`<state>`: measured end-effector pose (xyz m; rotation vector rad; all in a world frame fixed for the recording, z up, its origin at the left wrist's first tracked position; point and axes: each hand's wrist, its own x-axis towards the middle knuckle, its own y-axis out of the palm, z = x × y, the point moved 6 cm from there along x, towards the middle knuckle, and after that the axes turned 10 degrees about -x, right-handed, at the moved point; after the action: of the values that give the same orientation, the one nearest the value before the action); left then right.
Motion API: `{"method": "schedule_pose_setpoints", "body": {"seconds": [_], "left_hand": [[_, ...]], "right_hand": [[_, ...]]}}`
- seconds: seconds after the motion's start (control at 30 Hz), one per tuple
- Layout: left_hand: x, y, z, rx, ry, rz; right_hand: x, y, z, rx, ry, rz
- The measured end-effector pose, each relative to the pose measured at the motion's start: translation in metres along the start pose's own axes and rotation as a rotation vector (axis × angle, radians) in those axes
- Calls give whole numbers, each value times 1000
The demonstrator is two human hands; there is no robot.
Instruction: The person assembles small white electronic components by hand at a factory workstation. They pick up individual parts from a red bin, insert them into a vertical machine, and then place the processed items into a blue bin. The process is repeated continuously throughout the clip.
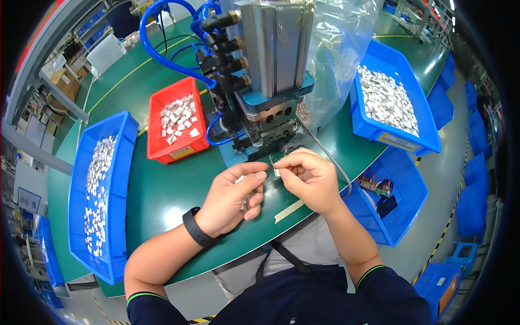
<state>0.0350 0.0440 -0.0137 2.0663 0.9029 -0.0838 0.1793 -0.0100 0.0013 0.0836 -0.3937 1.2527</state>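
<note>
A person's right hand pinches a small white piece between thumb and finger, in front of a metal press on a green desk. Just beside, the left hand has its fingers curled around more white pieces.

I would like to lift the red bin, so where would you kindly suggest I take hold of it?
Probably best to grip the red bin by its left and near rims, coming from the near left: it stands upright with those edges exposed, while the machine and blue tubing crowd its right. Keep it level, since small white parts lie loose inside.
</note>
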Motion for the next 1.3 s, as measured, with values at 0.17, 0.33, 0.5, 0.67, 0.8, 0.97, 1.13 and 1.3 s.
{"method": "schedule_pose_setpoints", "body": {"seconds": [0.17,0.33,0.5,0.67,0.8,0.97,1.13,1.3], "left_hand": [[-1,0,5,17,18,37],[-1,1,7,26,40,32],[-3,-1,3,-33,85,21],[-2,0,1,-77,108,-5],[-2,-1,3,-25,103,-15],[-3,-3,3,-16,73,-47],[1,-5,3,-146,10,-23],[3,-4,1,-176,-25,-32]], "right_hand": [[-5,7,-4,168,155,75],[-6,6,-3,186,156,69],[-4,10,3,276,240,181],[0,13,4,104,238,242],[4,8,11,-203,-66,133],[3,10,27,-395,-154,159],[9,4,22,8,259,182],[32,-15,2,163,428,66]]}}
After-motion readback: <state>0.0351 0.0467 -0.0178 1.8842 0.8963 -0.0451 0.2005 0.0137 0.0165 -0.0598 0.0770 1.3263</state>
